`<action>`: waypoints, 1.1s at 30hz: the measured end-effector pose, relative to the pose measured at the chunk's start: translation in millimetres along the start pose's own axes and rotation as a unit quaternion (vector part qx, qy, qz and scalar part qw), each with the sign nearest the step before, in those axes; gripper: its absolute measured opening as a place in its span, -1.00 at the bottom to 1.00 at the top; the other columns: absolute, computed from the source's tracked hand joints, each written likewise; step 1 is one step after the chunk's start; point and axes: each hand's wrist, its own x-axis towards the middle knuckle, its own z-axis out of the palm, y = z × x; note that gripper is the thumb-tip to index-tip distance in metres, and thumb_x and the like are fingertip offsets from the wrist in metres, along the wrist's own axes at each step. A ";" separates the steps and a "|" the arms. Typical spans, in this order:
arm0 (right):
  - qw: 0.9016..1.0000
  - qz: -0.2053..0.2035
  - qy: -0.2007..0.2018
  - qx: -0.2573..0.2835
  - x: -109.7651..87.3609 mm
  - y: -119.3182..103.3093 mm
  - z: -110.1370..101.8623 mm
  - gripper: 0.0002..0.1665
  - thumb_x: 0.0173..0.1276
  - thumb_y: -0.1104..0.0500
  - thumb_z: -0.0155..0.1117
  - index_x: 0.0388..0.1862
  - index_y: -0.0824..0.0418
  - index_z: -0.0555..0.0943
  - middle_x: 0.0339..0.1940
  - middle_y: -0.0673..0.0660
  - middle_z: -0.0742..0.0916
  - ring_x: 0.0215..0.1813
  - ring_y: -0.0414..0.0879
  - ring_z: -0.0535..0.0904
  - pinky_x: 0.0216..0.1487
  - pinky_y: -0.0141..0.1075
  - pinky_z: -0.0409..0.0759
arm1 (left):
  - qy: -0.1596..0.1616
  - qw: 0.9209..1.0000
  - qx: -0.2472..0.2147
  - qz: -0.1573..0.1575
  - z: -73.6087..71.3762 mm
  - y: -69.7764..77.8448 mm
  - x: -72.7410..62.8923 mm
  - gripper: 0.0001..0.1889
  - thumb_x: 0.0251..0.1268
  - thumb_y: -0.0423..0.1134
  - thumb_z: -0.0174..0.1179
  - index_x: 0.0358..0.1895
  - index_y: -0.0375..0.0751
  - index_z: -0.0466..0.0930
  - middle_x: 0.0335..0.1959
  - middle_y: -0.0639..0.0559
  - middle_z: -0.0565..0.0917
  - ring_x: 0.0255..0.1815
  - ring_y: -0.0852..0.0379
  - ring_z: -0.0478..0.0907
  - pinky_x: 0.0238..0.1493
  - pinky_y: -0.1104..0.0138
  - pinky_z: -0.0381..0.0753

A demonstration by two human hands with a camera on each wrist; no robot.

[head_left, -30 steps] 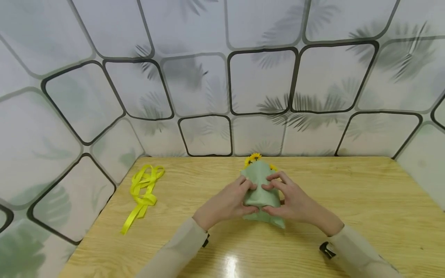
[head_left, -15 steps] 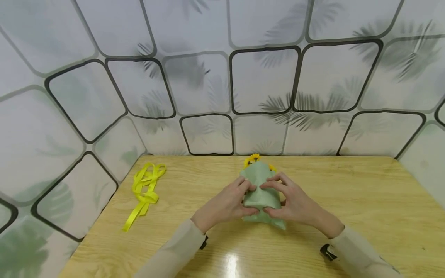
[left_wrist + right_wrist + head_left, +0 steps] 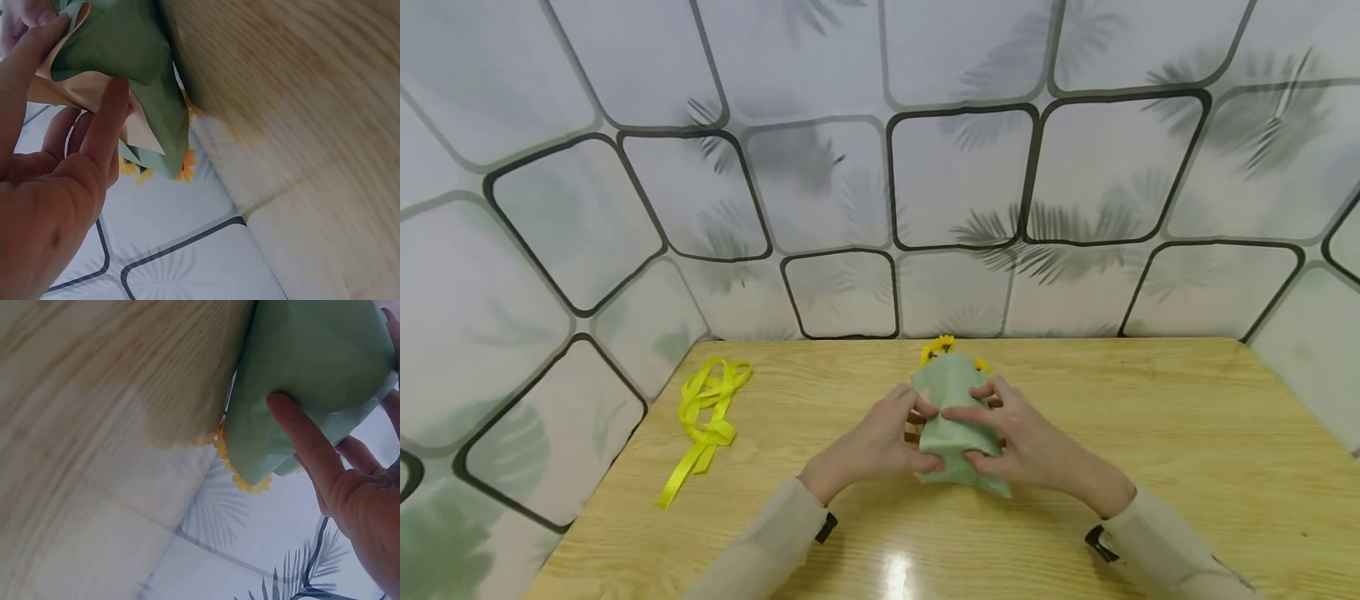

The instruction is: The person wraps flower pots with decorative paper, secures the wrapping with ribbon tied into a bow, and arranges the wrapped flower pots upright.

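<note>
A small bouquet of yellow sunflowers (image 3: 945,342), wrapped in pale green paper (image 3: 953,387), lies near the back middle of the table. My left hand (image 3: 880,442) holds the paper's left side, thumb low and fingers higher up. In the left wrist view, its fingers reach under a raised paper flap (image 3: 112,44) whose peach inner side shows. From the right, my right hand (image 3: 1037,437) grips the wrapping, with its index finger laid across the front and its thumb near the bottom. Stems are hidden inside. Orange-yellow petals (image 3: 253,486) peek past the paper in the right wrist view.
A loosely tangled yellow ribbon (image 3: 718,432) lies on the left of the wooden table (image 3: 1180,467). Behind the table hangs a patterned backdrop (image 3: 962,175), close to the bouquet's flower end.
My left hand has shifted slightly left, uncovering a bit of peach paper at the wrapping's left edge. The right index finger has slid further left across the front. The ribbon lies unchanged.
</note>
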 end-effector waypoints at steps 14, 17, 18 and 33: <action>0.998 0.008 -0.032 -0.052 3.1 -10.3 -1.8 -0.47 0.21 0.01 0.56 0.18 -0.02 0.70 0.38 0.20 0.62 -0.16 -0.09 0.47 -0.18 -0.35 0.36 | 0.011 1.000 0.021 0.012 3.3 2.4 -0.7 -0.50 0.09 -0.30 0.57 -0.04 -0.21 0.41 0.08 -0.07 0.43 0.16 -0.04 0.58 -0.03 0.51 0.69; 0.998 -0.001 -0.013 -0.061 2.8 -10.7 0.5 -0.52 0.25 -0.05 0.54 0.13 0.01 0.71 0.32 0.18 0.67 -0.16 -0.12 0.51 -0.18 -0.32 0.37 | 0.013 1.000 0.017 0.019 4.6 2.2 0.0 -0.50 0.08 -0.31 0.57 -0.03 -0.21 0.41 0.07 -0.07 0.43 0.15 -0.05 0.59 -0.04 0.51 0.69; 0.998 -0.003 -0.007 -0.063 2.6 -10.7 1.3 -0.54 0.26 -0.06 0.53 0.12 0.01 0.71 0.30 0.18 0.68 -0.13 -0.10 0.54 -0.17 -0.31 0.40 | 0.014 1.000 0.016 0.022 5.0 2.0 0.2 -0.49 0.08 -0.31 0.57 -0.03 -0.21 0.42 0.07 -0.08 0.43 0.15 -0.05 0.59 -0.03 0.51 0.69; 0.996 -0.007 -0.027 -0.089 2.7 -16.0 2.8 -0.45 0.28 0.00 0.51 0.27 -0.06 0.69 0.30 0.32 0.63 0.20 0.13 0.63 -0.11 -0.18 0.45 | 0.013 1.000 -0.003 0.013 1.0 -4.7 -4.6 -0.41 0.12 -0.15 0.57 0.17 -0.12 0.46 0.20 0.02 0.44 0.26 0.00 0.55 0.12 0.37 0.69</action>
